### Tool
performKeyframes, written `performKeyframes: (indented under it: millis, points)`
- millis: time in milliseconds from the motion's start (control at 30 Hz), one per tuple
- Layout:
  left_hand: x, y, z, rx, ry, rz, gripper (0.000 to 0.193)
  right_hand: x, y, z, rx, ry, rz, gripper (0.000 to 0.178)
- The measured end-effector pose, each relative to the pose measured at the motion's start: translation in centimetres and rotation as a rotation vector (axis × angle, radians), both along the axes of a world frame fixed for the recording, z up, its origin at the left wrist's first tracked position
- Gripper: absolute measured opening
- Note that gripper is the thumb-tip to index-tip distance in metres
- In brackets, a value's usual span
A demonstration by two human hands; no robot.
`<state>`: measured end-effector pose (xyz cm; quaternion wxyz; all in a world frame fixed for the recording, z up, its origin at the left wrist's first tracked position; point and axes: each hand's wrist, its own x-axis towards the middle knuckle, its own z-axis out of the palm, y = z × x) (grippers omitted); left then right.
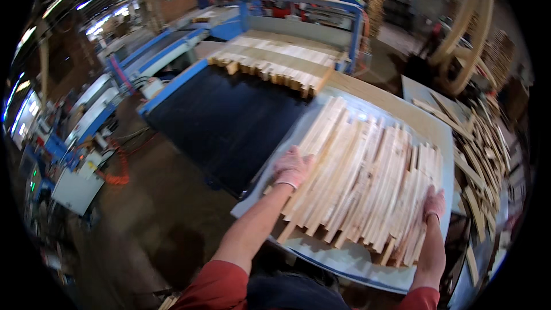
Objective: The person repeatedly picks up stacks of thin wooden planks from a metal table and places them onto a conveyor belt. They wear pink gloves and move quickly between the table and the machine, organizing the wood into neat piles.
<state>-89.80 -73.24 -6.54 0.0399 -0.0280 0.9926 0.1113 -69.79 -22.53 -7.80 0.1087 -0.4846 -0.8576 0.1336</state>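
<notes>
Long, pale wooden strips (pixel 359 172) lie side by side in a slanting row on a smooth grey-white tabletop (pixel 338 261), their near ends uneven. My left hand (pixel 294 166), in a thin pinkish glove, is closed against the row's left side, its fingers at the outermost strip. At the right edge, my right hand (pixel 435 204), gloved alike, has its fingers curled along the outer strips. The row lies between both hands. The undersides of my fingers are hidden.
Left of the tabletop runs a black conveyor belt (pixel 227 120) with a blue frame. More wooden pieces (pixel 275 60) lie at its far end, before a blue gantry (pixel 298 4). Loose strips (pixel 482 149) are heaped at right. A pale machine cabinet (pixel 77 186) with an orange coiled hose stands at left.
</notes>
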Motion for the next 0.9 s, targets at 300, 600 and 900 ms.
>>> performKeyframes:
  millis: [300,600,900]
  points:
    - [0.9,0.0,4.0,0.106,-0.179,0.046,0.079,-0.6,3.2,-2.9,0.001,-0.009,0.019,0.089]
    - [1.4,0.0,5.0,0.133,-0.207,0.075,0.076,-1.1,3.2,-3.4,-0.015,0.008,0.000,0.088]
    - [1.7,-0.6,5.5,0.203,-0.221,0.065,0.077,-1.2,4.7,-4.5,-0.072,0.043,0.036,0.089]
